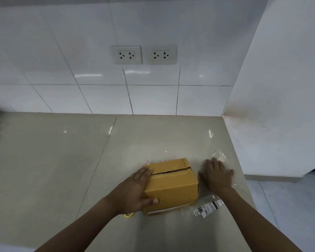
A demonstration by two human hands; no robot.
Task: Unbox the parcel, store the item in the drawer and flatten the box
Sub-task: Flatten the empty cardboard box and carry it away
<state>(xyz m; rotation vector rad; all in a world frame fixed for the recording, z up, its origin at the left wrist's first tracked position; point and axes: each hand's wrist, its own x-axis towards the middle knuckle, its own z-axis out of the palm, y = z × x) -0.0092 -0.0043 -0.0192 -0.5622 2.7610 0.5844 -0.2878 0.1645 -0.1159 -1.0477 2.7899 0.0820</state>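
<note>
A small brown cardboard box (pixel 173 184) stands on the beige countertop (pixel 62 170), its top flaps meeting with a dark slit between them. My left hand (pixel 135 191) clasps the box's left side, fingers on the top edge and thumb on the front face. My right hand (pixel 216 174) lies flat, fingers spread, on a clear plastic wrapper (pixel 220 155) to the right of the box, not touching the box. The item inside is hidden, and no drawer is in view.
A piece of clear plastic with a printed shipping label (pixel 206 209) lies near the box's front right corner. A yellow object (pixel 129 214) peeks out under my left wrist. Tiled wall with two outlets (pixel 144 54) stands behind; the counter's right edge drops to the floor.
</note>
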